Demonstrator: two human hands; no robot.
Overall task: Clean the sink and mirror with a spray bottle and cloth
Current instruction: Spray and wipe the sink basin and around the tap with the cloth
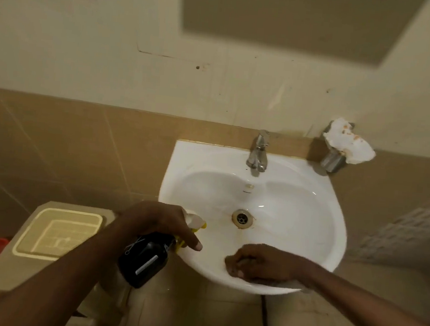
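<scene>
Head view. White wall-hung sink (318, 199), taken as the landmark. Left hand (158, 223) is wrapped around the neck of a dark spray bottle (144, 258), index finger extended over the yellow trigger. The bottle hangs at the sink's front-left rim. Its long axis runs from the base, low and outside the sink toward the person, up to the head at the rim; the yellow nozzle points into the bowl, roughly at the drain (240, 218).

Right hand (256, 262) is curled and pressed on the sink's front inner wall, holding a white cloth (294, 284), of which only an edge shows at the front rim. Brownish staining rings the drain. Chrome tap (258, 151) sits at the sink's back centre.

Mirror: a dull panel on the wall above the sink may be it; cannot tell.

Risks, as judgement: with the nozzle this close, spray could hit the right hand rather than the stain. The bottle's body hangs outside the rim, so a loosened grip would drop it to the floor.
</scene>
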